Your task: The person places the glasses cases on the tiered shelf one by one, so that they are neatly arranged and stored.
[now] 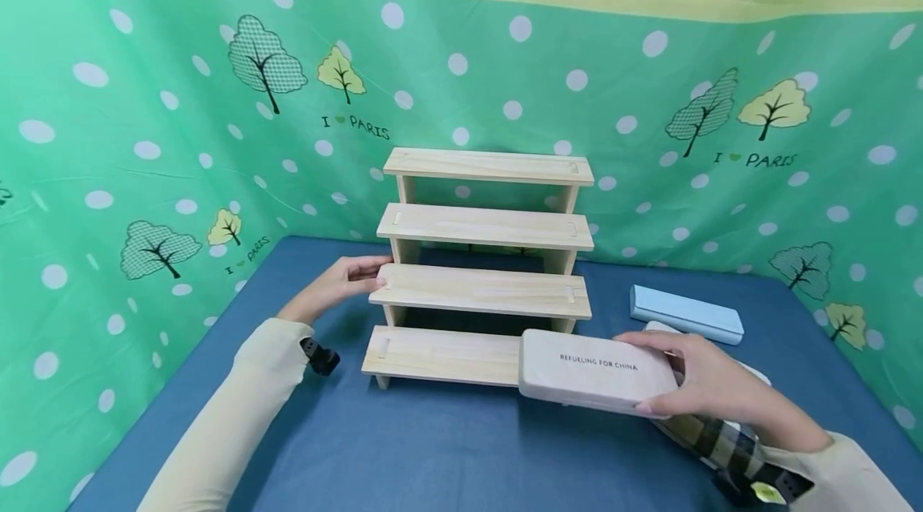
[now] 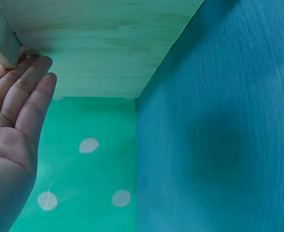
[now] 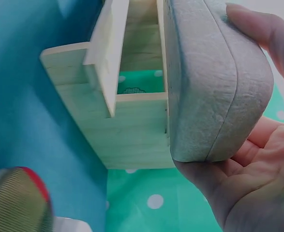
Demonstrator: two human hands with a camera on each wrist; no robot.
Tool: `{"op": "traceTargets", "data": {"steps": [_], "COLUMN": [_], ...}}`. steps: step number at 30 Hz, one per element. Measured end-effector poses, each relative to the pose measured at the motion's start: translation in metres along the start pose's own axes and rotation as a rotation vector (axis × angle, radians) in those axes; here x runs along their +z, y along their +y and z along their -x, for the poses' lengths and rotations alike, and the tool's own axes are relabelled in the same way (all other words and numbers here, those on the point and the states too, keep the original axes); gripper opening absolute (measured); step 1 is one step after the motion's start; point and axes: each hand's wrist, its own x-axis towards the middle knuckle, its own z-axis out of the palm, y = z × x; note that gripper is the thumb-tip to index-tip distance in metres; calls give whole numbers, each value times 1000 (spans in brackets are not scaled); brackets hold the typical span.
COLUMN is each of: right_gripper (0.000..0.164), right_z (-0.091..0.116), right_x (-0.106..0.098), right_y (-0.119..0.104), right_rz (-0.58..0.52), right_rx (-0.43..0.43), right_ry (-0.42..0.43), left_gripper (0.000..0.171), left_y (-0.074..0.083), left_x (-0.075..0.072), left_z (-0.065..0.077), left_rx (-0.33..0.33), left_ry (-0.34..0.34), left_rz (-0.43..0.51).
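Note:
A four-tier wooden shelf (image 1: 479, 288) stands on the blue cloth in the head view. At its left end my left hand (image 1: 346, 284) holds the end of the second board from the bottom, thumb at the board's edge and fingers behind. The left wrist view shows those fingertips (image 2: 45, 63) against the side panel. My right hand (image 1: 710, 380) grips the right end of a white glasses case (image 1: 577, 372) lettered "REFUELING FOR CHINA". The case is held level and overlaps the right part of the bottom board. In the right wrist view, thumb and fingers span its rounded end.
A light blue oblong case (image 1: 685, 313) lies on the blue cloth (image 1: 461, 456) at the right. Beneath my right hand are a plaid case (image 1: 703, 438) and a white object, both partly hidden. A green dotted curtain (image 1: 461, 79) hangs close behind the shelf.

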Motion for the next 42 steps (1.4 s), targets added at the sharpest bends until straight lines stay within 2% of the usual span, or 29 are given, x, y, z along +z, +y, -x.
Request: {"op": "traceTargets", "data": {"steps": [6, 13, 24, 28, 36, 42], "right_gripper": [63, 63, 59, 60, 65, 68], "right_z": [-18, -37, -55, -61, -77, -89], "right_x": [-16, -34, -56, -61, -73, -82], "right_y": [-5, -11, -10, -13, -24, -28], "right_rz": [20, 92, 75, 40, 64, 45], "right_rx": [3, -20, -54, -34, -9, -3], "right_ry": [-35, -4, 33, 37, 46, 44], "left_gripper": [57, 57, 56, 56, 55, 56], "left_y": [6, 12, 22, 24, 26, 25], "left_x": [9, 19, 35, 41, 51, 53], "left_z": [-4, -10, -20, -25, -34, -35], "left_rx": [-4, 14, 36, 38, 73, 65], "left_ry": [0, 2, -10, -18, -29, -20], "left_rz": [-5, -19, -39, -30, -46, -53]}}
